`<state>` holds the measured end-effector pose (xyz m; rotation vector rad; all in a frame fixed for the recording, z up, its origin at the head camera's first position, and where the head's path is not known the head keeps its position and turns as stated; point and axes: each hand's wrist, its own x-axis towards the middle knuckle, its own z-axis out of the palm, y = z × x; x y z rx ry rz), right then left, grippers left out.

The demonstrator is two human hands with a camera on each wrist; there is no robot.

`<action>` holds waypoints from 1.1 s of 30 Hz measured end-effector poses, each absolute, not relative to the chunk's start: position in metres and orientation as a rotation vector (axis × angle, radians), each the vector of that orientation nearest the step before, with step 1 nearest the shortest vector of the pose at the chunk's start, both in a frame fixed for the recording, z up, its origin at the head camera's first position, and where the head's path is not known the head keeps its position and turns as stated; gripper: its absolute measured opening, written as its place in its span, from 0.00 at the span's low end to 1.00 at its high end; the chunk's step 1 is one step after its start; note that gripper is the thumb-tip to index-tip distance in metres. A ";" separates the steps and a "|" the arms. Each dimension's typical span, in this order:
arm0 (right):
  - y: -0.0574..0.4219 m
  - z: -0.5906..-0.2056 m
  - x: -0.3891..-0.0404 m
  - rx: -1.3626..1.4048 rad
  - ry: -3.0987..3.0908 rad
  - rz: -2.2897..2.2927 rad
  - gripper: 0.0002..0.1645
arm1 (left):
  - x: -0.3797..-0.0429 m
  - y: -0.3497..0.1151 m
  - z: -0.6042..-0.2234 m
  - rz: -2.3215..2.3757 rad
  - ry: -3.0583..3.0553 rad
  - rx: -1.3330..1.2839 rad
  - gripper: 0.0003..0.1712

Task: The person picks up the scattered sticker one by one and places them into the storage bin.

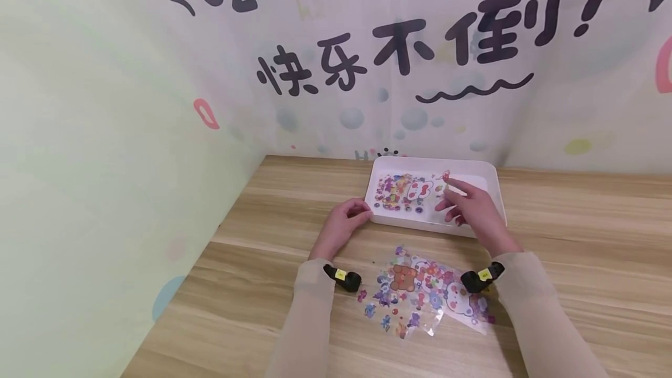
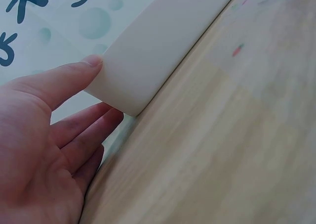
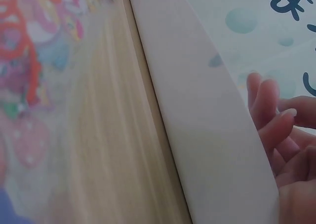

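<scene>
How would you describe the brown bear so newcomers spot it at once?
On the wooden table, find the white tray, then the sticker sheets lying in front of it. In the head view, the brown bear is towards their upper left. Its larger brown figure differs from the small blue and purple stickers left of it.

White tray [image 1: 415,224], multicoloured sticker sheets [image 1: 404,279], tan wood-grained table [image 1: 273,238]

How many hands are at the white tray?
2: the left hand touches the tray at its near left corner; the right hand is over the tray's right half.
</scene>
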<state>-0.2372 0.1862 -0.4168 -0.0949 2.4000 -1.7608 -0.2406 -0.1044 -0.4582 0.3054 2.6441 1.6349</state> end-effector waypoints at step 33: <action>0.178 -0.417 -0.239 -0.021 2.592 -1.539 0.35 | -0.239 -0.105 -0.456 1.639 2.621 0.272 0.08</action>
